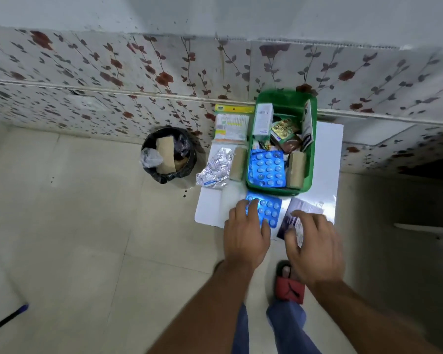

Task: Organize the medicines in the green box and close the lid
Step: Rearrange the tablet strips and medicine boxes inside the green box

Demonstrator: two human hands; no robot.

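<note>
The green box (pixel 312 139) stands open on a small white table (pixel 325 162), holding cartons, a brown roll and a blue blister pack (pixel 266 169). Just in front of the box lies a second blue blister pack (pixel 269 209); my left hand (pixel 246 233) rests on its left part with fingers spread. My right hand (pixel 315 244) lies over a purple and white leaflet or carton (pixel 297 213) at the table's front edge, fingers curled onto it. Left of the box lie a silver foil strip (pixel 215 169), a brown roll (pixel 237 164) and a printed card pack (pixel 232 125). No lid is visible.
A black-lined waste bin (pixel 169 154) with paper and plastic stands on the tiled floor left of the table. A floral-tiled wall runs behind the table. My legs and a red sandal (pixel 289 287) are below the table's front edge. A dark stick (pixel 5 320) lies at the lower left.
</note>
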